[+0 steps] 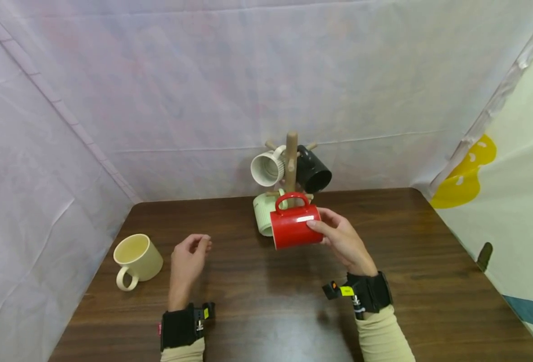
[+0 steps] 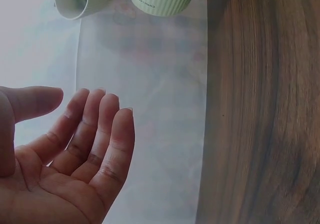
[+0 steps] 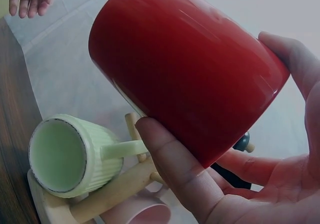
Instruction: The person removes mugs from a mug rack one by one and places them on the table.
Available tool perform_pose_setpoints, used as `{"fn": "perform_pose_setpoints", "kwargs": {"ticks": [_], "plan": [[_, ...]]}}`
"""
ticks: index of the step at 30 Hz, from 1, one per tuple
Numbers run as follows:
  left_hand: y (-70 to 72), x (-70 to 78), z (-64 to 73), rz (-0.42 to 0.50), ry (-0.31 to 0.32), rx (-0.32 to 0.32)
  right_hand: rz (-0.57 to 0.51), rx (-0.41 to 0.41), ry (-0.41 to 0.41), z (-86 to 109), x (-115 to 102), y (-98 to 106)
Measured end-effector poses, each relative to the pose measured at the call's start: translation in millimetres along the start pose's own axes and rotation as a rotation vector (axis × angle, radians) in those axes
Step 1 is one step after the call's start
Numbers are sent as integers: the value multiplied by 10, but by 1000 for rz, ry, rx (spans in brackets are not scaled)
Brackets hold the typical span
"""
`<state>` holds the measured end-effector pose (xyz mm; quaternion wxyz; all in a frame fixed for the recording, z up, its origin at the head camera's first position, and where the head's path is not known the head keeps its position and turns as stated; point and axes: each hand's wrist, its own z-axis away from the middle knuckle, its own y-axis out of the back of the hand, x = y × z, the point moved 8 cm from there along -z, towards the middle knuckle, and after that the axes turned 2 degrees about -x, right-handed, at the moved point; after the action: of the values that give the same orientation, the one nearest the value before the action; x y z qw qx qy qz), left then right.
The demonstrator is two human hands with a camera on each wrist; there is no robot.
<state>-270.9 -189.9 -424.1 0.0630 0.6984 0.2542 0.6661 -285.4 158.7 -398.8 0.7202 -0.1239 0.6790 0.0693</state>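
My right hand (image 1: 345,241) grips a red mug (image 1: 295,229) near its base, thumb on the front side and fingers behind. The mug lies sideways in the air, handle up, its mouth toward the left. Behind it stands a wooden mug tree (image 1: 291,156). On its pegs hang a white mug (image 1: 266,168), a black mug (image 1: 314,173) and a light green ribbed mug (image 1: 263,211), which the red one partly covers. The right wrist view also shows a pink mug (image 3: 145,211) low on the tree. My left hand (image 1: 188,261) holds nothing, fingers loosely curved over the table.
A pale yellow mug (image 1: 142,261) stands upright on the brown wooden table (image 1: 257,311), left of my left hand, its handle toward me. White sheeting (image 1: 194,90) rises behind the table, and a printed sheet (image 1: 511,216) hangs at the right.
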Motion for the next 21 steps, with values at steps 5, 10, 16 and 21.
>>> {"fn": "perform_pose_setpoints", "kwargs": {"ticks": [5, 10, 16, 21], "plan": [[-14, 25, 22, -8, -11, -4, 3, -11, 4, 4, -1, -6], [-45, 61, 25, -15, -32, -17, 9, -14, 2, -3, -1, -6], [-95, 169, 32, -48, -65, -44, 41, -13, 0, -10, 17, 9], [-138, 286, 43, -58, -99, -60, 57, -14, -5, -10, 22, 14]]}}
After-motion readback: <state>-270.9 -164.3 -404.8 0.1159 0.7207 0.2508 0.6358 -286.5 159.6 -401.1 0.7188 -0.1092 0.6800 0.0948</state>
